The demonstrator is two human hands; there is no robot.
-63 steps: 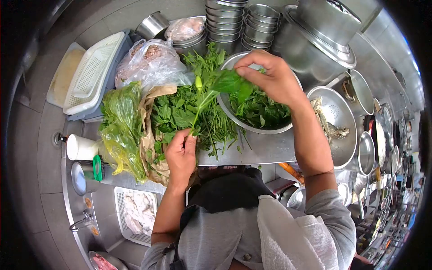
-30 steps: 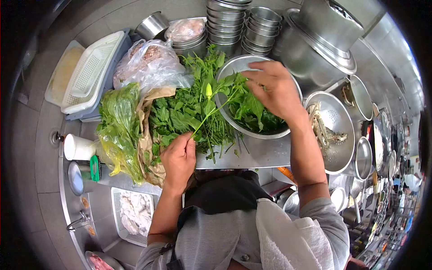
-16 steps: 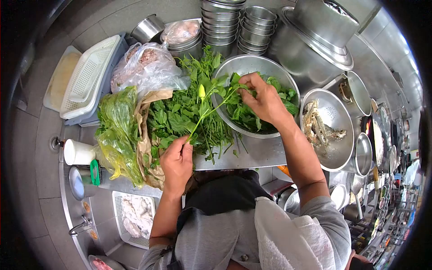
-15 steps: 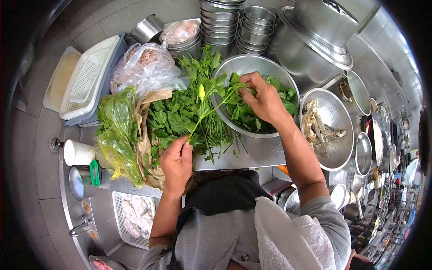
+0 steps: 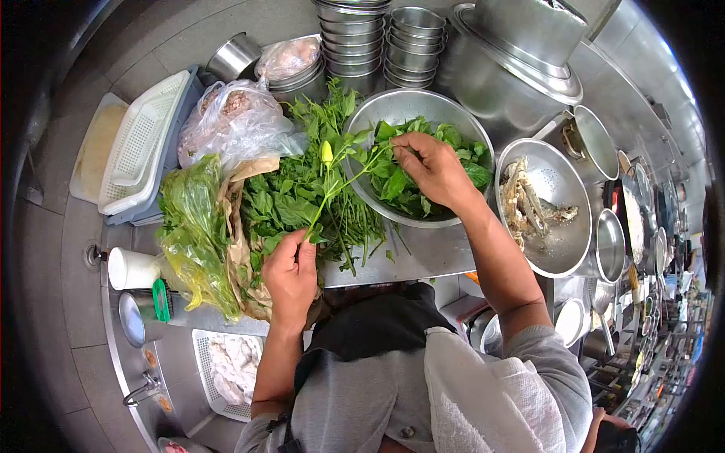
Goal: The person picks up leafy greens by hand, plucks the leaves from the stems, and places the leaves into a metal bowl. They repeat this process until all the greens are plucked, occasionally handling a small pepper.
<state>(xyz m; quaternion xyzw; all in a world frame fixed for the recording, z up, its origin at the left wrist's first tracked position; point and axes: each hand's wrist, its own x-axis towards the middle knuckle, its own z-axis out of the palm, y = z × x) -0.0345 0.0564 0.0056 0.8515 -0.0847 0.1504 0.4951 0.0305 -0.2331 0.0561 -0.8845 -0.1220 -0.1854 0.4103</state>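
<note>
My left hand (image 5: 291, 272) pinches the lower end of a leafy green stem (image 5: 328, 195) between thumb and fingers. A pale green chili pepper (image 5: 326, 153) hangs on this sprig, in front of a heap of leafy greens (image 5: 291, 202). My right hand (image 5: 434, 170) is over the metal bowl (image 5: 361, 121), its thumb and forefinger closed at the far tip of the same stem. Picked green leaves (image 5: 461, 140) lie in the bowl below. What exactly sits between the right fingertips is partly hidden.
To the right stands a colander (image 5: 559, 170) with crab-like pieces. Stacked metal pots (image 5: 351, 38) and a large lidded pot (image 5: 506, 64) are behind. Plastic bags (image 5: 192, 234) and white baskets (image 5: 143, 143) sit left. A sink (image 5: 170, 362) holds a basket of pale seafood (image 5: 232, 366).
My right hand has shifted slightly left along the sprig, and the leaves at its fingertips have mostly gone. My left hand keeps its grip on the stem. The view has shifted slightly.
</note>
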